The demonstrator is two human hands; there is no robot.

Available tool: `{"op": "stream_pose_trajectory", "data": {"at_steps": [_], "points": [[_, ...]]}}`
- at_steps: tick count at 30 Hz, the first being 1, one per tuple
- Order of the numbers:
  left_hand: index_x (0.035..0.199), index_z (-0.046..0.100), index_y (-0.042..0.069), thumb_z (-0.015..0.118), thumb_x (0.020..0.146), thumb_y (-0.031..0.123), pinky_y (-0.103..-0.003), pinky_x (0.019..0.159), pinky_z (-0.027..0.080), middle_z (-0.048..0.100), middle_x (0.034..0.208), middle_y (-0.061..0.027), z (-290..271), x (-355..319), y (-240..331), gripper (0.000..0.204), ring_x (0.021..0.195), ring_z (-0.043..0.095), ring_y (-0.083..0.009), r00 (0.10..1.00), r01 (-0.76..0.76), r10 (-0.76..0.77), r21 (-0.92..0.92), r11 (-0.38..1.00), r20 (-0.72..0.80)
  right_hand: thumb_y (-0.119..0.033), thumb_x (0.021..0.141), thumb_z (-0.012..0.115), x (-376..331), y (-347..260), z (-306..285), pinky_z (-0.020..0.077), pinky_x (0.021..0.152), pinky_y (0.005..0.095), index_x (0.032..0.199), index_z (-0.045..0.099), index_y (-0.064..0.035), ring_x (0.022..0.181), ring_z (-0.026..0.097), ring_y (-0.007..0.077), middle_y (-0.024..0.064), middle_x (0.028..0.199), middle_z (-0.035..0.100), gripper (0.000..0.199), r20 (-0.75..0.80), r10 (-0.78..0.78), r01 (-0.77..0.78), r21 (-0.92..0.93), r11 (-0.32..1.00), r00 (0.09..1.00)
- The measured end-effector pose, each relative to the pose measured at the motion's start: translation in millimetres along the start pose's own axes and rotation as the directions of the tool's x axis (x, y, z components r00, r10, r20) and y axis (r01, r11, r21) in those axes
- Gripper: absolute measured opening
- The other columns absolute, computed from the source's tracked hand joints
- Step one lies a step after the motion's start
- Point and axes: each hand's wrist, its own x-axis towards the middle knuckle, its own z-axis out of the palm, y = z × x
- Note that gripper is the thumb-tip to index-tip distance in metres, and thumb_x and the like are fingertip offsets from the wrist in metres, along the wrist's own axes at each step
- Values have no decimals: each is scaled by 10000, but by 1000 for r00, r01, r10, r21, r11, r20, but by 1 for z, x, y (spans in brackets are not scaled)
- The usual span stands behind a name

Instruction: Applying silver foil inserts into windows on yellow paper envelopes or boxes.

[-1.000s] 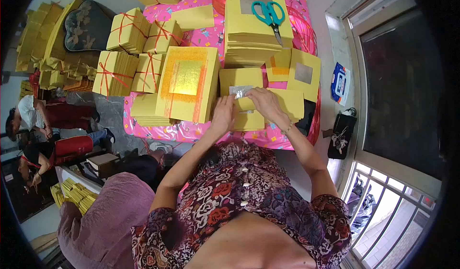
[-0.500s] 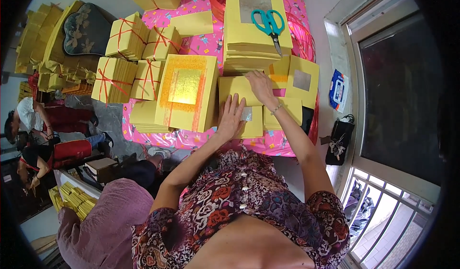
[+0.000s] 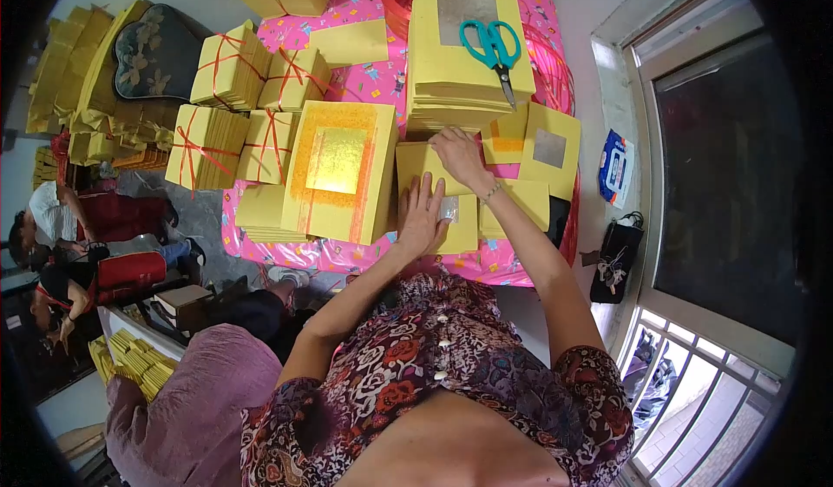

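My left hand (image 3: 421,222) lies flat with its fingers spread on yellow paper (image 3: 415,164) near the table's front edge. Partly under that hand is a yellow sheet with a silver square (image 3: 449,207). My right hand (image 3: 462,157) is bent over the upper right edge of the same yellow paper, fingers closed on it; the fingertips are partly hidden. To the left, beside my left hand, stands a thick stack of yellow paper with a gold square (image 3: 337,159) inside an orange border. Just beyond my right hand rises a tall yellow paper stack (image 3: 429,75), with teal-handled scissors (image 3: 493,46) on top.
Bundles tied with red string (image 3: 205,153) stand at the left of the pink patterned table cover (image 3: 364,88). More yellow sheets (image 3: 560,161) and a dark flat object (image 3: 558,220) lie at right. A person in a mauve top (image 3: 195,391) is close on my left; others sit farther back.
My right hand has shifted slightly left along the paper's upper edge. My left hand stays almost in place, and the whole view has shifted slightly.
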Motion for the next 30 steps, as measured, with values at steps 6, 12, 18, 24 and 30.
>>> {"op": "stream_pose_trajectory", "data": {"at_steps": [6,12,18,24,30], "points": [[1515,202,22,628,870,341,-607,1109,199,163,1539,-274,1,0,1,837,1403,174,-490,1000,18,-18,-22,1000,20,-197,872,611,-1,-2,6,447,859,438,970,648,-92,1020,572,266,72,975,602,149,18,21,-21,-16,1000,1000],[1512,204,-1,629,842,398,-617,1118,147,142,1566,-242,8,2,-3,888,1424,114,-483,1000,2,-1,-40,999,14,-181,859,630,-1,-5,7,470,845,437,969,654,-93,1027,575,265,63,985,606,143,23,49,-48,-29,998,999],[1519,182,2,593,849,517,-620,1123,125,109,1594,-192,13,4,-3,940,1432,71,-486,998,-1,4,-47,999,57,-161,854,644,-7,-10,5,474,815,424,1015,639,-78,1000,570,286,90,979,596,181,-134,10,-21,-74,997,991],[1527,175,18,601,805,584,-596,1136,100,119,1594,-201,18,0,-8,1012,1437,59,-493,999,17,-14,-64,998,50,-169,874,611,-63,-45,-11,485,776,444,967,551,-49,931,574,332,142,917,558,163,-148,211,-205,50,977,966],[1530,162,12,635,764,581,-594,1147,94,69,1599,-203,10,3,-2,1065,1441,25,-492,994,14,-11,-27,1000,109,-155,875,599,-96,-34,-4,494,757,448,914,511,-36,885,583,350,157,904,553,153,-12,289,-288,65,956,957]]}}
